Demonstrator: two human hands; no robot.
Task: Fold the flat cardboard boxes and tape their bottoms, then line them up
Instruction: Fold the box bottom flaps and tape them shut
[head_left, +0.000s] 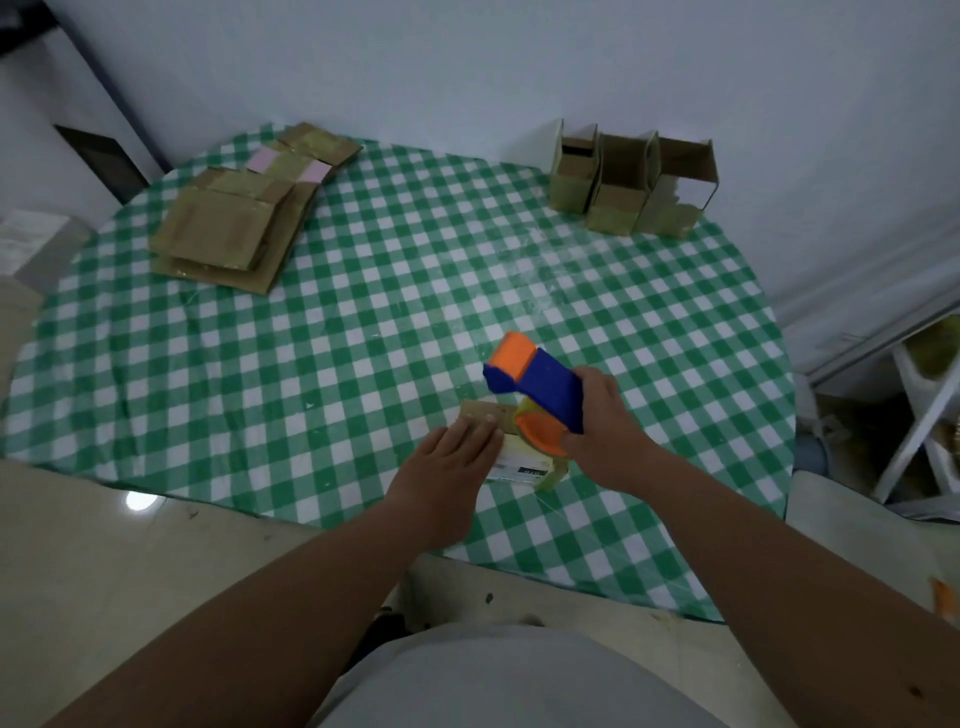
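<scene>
A small cardboard box (514, 460) lies on the green checked table (322, 338) near its front edge. My left hand (447, 483) rests flat on top of the box with straight fingers. My right hand (608, 426) grips a blue and orange tape dispenser (535, 387), whose roll end sits against the box's right side. A strip of clear tape runs down over the box's near corner. At the back left lies a pile of flat cardboard boxes (234, 228). Three folded boxes (631, 184) stand in a row at the back right, their open sides facing me.
A wall runs close behind the table. White shelving or a frame (919, 415) stands off the table's right edge. A grey object (31, 244) sits at the far left. Pale floor (130, 561) shows below the table's front edge.
</scene>
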